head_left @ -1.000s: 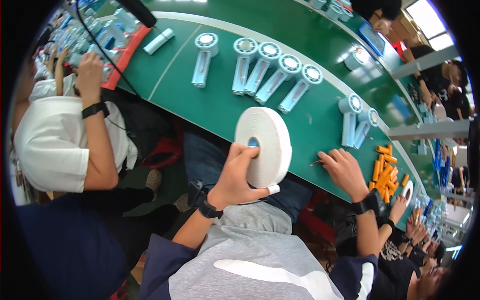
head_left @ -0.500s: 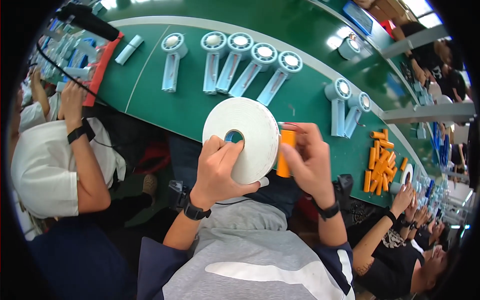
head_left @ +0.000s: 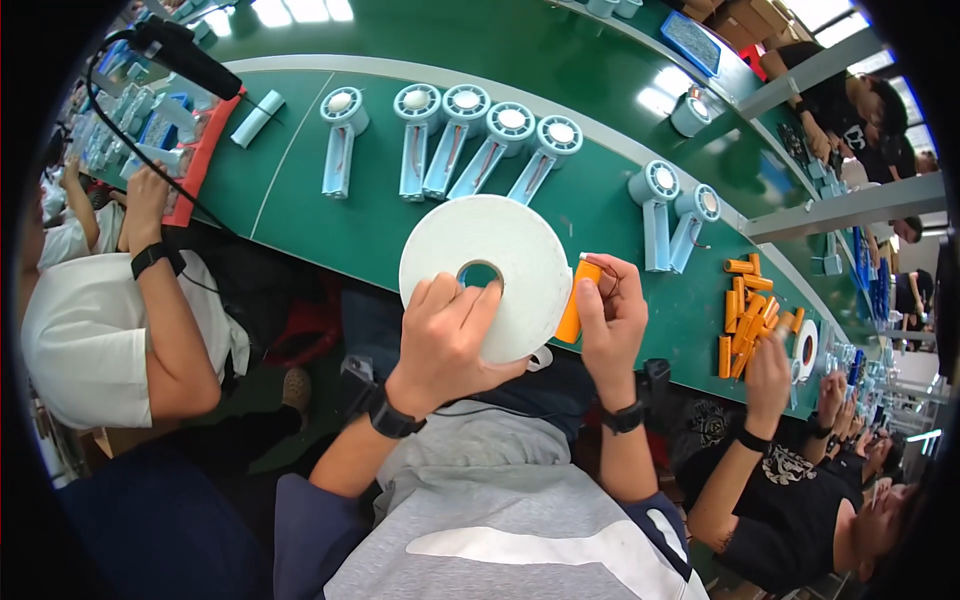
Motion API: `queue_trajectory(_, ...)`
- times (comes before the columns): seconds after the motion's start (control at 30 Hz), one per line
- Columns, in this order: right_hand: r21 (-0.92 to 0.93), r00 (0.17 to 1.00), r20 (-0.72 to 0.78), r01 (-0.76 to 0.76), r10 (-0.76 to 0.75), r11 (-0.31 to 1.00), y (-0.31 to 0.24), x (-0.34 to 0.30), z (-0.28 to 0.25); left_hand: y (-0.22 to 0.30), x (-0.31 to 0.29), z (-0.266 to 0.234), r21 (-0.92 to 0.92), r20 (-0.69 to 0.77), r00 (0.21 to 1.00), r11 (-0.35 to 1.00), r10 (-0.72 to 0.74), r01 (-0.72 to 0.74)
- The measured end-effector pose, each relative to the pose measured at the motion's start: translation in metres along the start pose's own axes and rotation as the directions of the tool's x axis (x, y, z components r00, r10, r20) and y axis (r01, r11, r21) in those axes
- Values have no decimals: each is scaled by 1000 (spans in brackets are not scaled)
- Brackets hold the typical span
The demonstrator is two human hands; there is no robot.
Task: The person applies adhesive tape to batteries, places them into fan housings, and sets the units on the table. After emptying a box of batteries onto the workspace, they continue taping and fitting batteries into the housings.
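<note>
A wide roll of white tape (head_left: 532, 255) is gripped by my left hand (head_left: 438, 340), with fingers hooked into its core and the thumb along the lower edge. A loose tape end curls below the roll. Between thumb and fingers, my right hand (head_left: 612, 325) holds an orange cylindrical battery (head_left: 574, 315) with thin wires at its top. The battery leans, its top to the right, close against the roll's right edge; whether tape sticks to it I cannot tell. Beyond the roll stand several light-blue handheld fan bodies (head_left: 466, 105) with open handles.
To the right lies a pile of orange batteries (head_left: 745, 315), with a co-worker's hand (head_left: 768, 375) at it and another white tape roll (head_left: 806, 350) beside it. Two more fan bodies (head_left: 657, 185) stand nearer the pile. A red tray (head_left: 205, 150) sits at the left on the green table (head_left: 300, 215).
The battery has gone from upright to tilted, and my right hand has turned with it beside the roll. At the right, a co-worker's hand has moved to the battery pile.
</note>
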State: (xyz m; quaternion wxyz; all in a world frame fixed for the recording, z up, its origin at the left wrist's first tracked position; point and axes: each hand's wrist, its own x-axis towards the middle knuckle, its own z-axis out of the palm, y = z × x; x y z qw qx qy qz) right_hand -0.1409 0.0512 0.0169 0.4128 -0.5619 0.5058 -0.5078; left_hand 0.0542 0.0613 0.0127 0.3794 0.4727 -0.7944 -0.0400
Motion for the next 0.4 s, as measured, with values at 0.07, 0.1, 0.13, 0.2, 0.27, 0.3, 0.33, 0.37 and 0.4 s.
queue_trajectory(0.07,1,1000,-6,7,-7,1000,-1,-5,-1,-2,0,-1,3,6,1000,1000,19,-19)
queue_trajectory(0.1,-14,1000,-13,14,-14,1000,-4,-5,-2,-2,3,0,-8,5,999,999,36,-36)
queue_trajectory(0.13,-29,1000,-20,19,-20,999,-5,-6,-3,-1,4,0,-20,5,999,998,52,-52)
queue_trajectory(0.2,-81,999,-24,25,-27,996,-3,-8,-5,3,2,4,-6,10,999,999,41,-41)
queue_trajectory(0.27,-201,999,-36,31,-39,979,1,-9,-7,5,-2,8,6,17,1000,1000,17,-17)
queue_trajectory(0.3,-199,999,-32,22,-29,980,1,-12,-9,6,-4,7,6,25,1000,1000,10,-10)
queue_trajectory(0.33,-254,1000,8,16,-14,967,0,-12,-13,5,-4,6,7,39,999,999,35,-36)
queue_trajectory(0.37,-309,999,48,12,3,951,-1,-11,-17,3,-3,6,7,54,997,998,60,-61)
queue_trajectory(0.4,-364,996,87,17,15,931,-2,-6,-21,-1,2,6,7,64,994,996,89,-90)
